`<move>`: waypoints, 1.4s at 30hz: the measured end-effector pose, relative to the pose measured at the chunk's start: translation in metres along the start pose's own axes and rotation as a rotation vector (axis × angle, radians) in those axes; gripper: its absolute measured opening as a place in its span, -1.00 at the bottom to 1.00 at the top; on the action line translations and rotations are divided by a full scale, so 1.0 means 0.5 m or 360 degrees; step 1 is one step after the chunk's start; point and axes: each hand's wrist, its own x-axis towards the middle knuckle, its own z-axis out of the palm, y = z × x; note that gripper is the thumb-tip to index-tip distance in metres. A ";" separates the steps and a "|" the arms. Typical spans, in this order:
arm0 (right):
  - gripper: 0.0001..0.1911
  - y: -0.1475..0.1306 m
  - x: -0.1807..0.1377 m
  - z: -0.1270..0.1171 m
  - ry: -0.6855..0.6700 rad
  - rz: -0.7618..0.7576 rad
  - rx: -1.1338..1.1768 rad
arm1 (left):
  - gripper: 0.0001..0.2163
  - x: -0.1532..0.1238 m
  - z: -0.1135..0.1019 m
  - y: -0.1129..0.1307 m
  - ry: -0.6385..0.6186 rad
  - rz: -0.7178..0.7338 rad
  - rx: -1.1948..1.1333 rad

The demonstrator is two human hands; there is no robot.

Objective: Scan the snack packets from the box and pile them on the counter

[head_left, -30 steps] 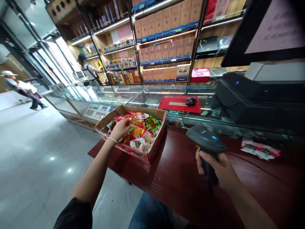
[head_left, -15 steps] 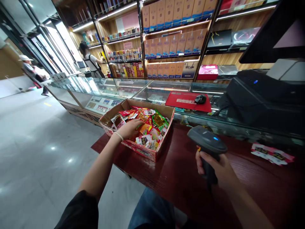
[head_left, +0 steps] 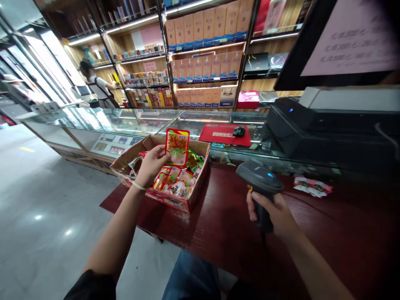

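My left hand [head_left: 152, 166] pinches a red-edged snack packet [head_left: 177, 146] by its lower left side and holds it upright above the open cardboard box [head_left: 190, 203]. Inside the box lie several colourful snack packets [head_left: 175, 183], some of them covered by my hand and the raised one. My right hand [head_left: 278, 214] is wrapped round the handle of a dark barcode scanner [head_left: 260, 175]. A blue light glows on top of the scanner, and its head points left towards the box.
Two joined white-and-red packets [head_left: 312, 186] lie on the dark red table [head_left: 215, 225] at right. Behind are a glass counter [head_left: 150, 118], a red mat [head_left: 218, 132] with a mouse [head_left: 239, 131], and a monitor [head_left: 346, 46]. A person [head_left: 99, 87] stands by the shelves.
My left hand has come up out of the box's contents with a snack packet in its fingers. The view has swung right, and the scanner stays in my right hand.
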 end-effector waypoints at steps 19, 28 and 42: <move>-0.79 -0.012 -0.006 -0.169 0.0370 -0.0266 0.0298 | -0.56 -0.098 0.450 -0.011 -0.0363 -0.0464 -0.1343; -0.74 0.015 -0.025 -0.212 0.0365 -0.0006 0.0103 | -0.67 -0.084 0.469 -0.140 0.0019 -0.0664 -0.1320; -0.65 0.041 -0.024 -0.195 0.0110 0.0338 -0.0638 | -0.66 -0.081 0.467 -0.150 0.0266 -0.0558 -0.1313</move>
